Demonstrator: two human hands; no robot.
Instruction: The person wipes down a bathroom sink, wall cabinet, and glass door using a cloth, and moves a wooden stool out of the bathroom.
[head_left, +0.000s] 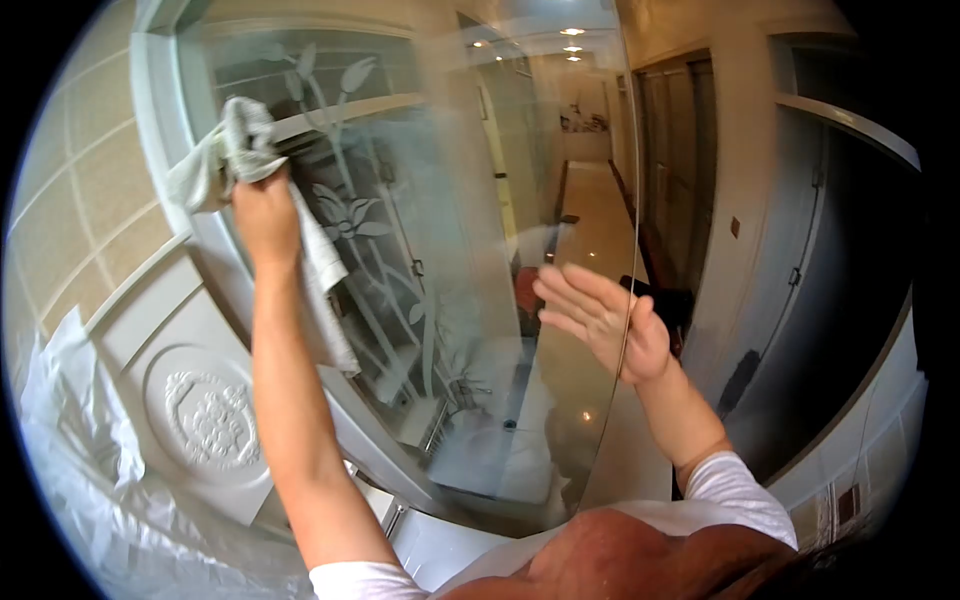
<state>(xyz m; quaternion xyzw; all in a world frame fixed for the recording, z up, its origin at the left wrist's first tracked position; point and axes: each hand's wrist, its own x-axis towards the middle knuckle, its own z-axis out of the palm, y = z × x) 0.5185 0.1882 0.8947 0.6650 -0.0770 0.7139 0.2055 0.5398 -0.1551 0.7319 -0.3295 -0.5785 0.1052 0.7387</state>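
My left hand point(267, 220) is closed around a bunched whitish cloth point(250, 140) at the upper left of the glass panel point(470, 300). One end of the cloth hangs down below my wrist, along the panel's frame. Frosted flowers and stems point(348, 225) decorate the glass close to that hand. Near the panel's right edge, my right hand point(608, 320) is open, its fingers stretched toward the left. The edge line crosses this hand; whether the palm touches the glass I cannot tell.
A white panel with a raised floral medallion point(212, 420) stands at the left, beside crumpled clear plastic sheeting point(80, 410). Beige tiles point(100, 170) cover the left wall. On the right, a hallway floor point(590, 210) runs back past a dark doorway point(840, 270).
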